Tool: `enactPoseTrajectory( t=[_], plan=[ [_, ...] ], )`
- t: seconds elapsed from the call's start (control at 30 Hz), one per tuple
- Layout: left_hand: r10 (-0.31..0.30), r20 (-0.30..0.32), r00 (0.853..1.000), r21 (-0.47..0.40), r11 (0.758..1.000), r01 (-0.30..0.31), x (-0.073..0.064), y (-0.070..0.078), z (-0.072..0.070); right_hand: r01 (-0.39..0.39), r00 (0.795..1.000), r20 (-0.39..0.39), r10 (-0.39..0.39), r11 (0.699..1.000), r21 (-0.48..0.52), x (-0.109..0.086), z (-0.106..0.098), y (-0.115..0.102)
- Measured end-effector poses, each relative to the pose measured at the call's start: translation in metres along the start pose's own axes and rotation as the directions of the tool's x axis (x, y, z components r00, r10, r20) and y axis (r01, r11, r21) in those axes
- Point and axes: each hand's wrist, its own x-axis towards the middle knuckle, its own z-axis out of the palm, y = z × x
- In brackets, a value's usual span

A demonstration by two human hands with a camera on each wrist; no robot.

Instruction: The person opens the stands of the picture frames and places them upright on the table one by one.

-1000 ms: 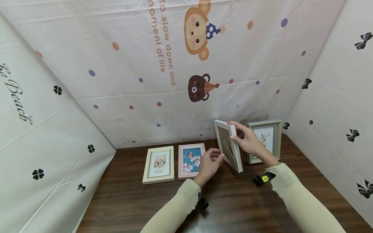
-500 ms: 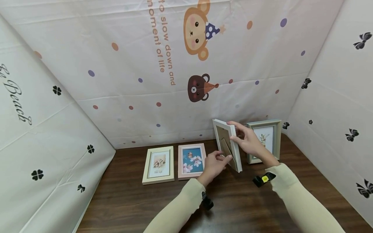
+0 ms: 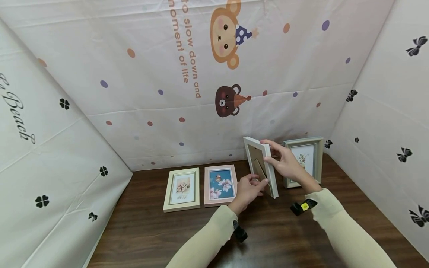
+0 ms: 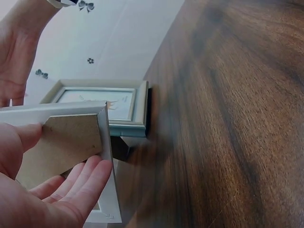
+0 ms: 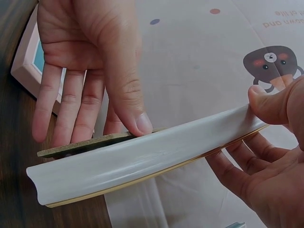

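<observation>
1. White frame [image 3: 272, 175] leaned between pink frame [image 3: 221, 184] and green frame [image 3: 310, 160], back showing.
2. Your right hand [image 3: 285, 162] pinched its top, thumb behind, fingers in front, likely steadying it.
3. Your left hand [image 3: 247, 190] pinched the stand [image 4: 73, 140], other fingers nearly straight, probably controlling its angle.

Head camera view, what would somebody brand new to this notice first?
Probably the white photo frame, right of center, tilted with its brown back showing: the right grip holds it near the top while the left grip is at its brown stand. Next, likely the big tan cartoon face and the smaller brown bear, printed sideways on the pale backdrop, upper middle.
</observation>
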Motion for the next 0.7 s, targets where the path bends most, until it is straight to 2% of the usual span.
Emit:
enactPoseTrajectory(
  t=[0.4,0.7],
  plan=[
    [-0.002,0.031,1.000,0.002,1.000,0.002,-0.002,0.000,-0.003,-0.007,1.000,0.000,0.007,1.000,-0.005,-0.002,-0.001,0.002],
    [0.036,0.047,0.998,0.103,0.994,-0.040,-0.001,0.005,-0.017,0.001,1.000,0.006,-0.001,1.000,0.001,-0.001,-0.008,0.002]
  ],
)
